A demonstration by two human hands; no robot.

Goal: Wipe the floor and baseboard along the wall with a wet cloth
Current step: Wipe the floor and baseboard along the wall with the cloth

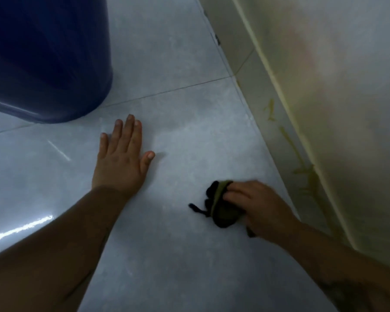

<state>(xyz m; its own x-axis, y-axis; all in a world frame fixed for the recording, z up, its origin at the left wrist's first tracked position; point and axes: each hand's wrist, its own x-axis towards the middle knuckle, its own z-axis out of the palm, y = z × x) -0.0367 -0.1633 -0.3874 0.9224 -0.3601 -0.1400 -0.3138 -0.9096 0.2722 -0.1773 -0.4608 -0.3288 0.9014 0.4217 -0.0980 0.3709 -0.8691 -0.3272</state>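
Note:
A dark, bunched cloth (218,208) with an olive edge lies pressed on the grey tiled floor (185,136). My right hand (259,206) is closed over it, a short way left of the baseboard (288,140), which runs diagonally along the wall and carries yellowish streaks. My left hand (122,158) rests flat on the floor, palm down with fingers spread, holding nothing. Part of the cloth is hidden under my right hand.
A large dark blue container (45,57) stands on the floor at the upper left, just beyond my left fingertips. The pale wall (347,86) rises on the right. Grout lines cross the glossy tiles.

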